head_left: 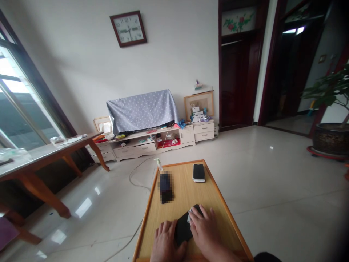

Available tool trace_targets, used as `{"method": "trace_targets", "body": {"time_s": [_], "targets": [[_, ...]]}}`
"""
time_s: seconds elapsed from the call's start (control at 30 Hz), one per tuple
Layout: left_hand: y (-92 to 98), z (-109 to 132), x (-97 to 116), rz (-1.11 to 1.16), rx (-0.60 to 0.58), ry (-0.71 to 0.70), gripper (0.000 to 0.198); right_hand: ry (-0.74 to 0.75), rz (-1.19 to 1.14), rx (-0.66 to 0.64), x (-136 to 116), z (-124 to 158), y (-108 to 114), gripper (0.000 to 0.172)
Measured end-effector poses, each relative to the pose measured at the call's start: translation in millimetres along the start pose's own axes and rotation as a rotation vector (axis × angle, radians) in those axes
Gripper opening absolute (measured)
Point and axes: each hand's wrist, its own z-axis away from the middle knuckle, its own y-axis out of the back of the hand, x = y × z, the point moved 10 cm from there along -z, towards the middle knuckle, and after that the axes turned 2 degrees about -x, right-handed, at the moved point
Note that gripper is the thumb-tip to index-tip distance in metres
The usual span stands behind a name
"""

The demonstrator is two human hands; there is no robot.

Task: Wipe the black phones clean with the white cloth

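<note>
From the head view, your left hand (165,242) lies flat, palm down, on the near end of the bench (212,198), its fingers spread and resting against the left edge of a dark phone (183,227); its grip clamps nothing. Your right hand (203,229) lies over the right side of the same phone, fingers stretched forward and pressing a small pale cloth (191,214) onto its upper end. The phone is flat, glossy and rectangular, and sits tilted near the bench's front edge. The bench top is smooth, light wood grain with an orange-brown raised rim. Farther away lie a white-edged phone (199,172) and a blurred dark object (165,187), well apart from your hands.
</note>
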Motion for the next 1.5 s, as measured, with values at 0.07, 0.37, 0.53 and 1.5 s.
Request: {"method": "trace_targets", "body": {"time_s": [0.07, 0.37, 0.53, 1.5], "targets": [[-0.6, -0.1, 0.3, -0.002, -0.008, 0.005, 0.077, -0.008, 0.0, 0.0, -0.8, -6.7, 2.0, 0.043], [-3.7, -3.3, -0.3, -0.005, -0.034, 0.011, 0.078, 0.027, 0.022, -0.097, 29.0, 28.4, -15.5, 0.044], [1.2, -0.6, 3.1, 0.029, 0.012, 0.016, 0.076, 0.017, 0.037, -0.009, 13.9, -6.6, -2.0, 0.044], [-0.5, -0.8, 3.0, 0.018, 0.054, 0.002, 0.072, -0.044, 0.099, -0.022, 41.0, 19.9, 13.8, 0.049]]}}
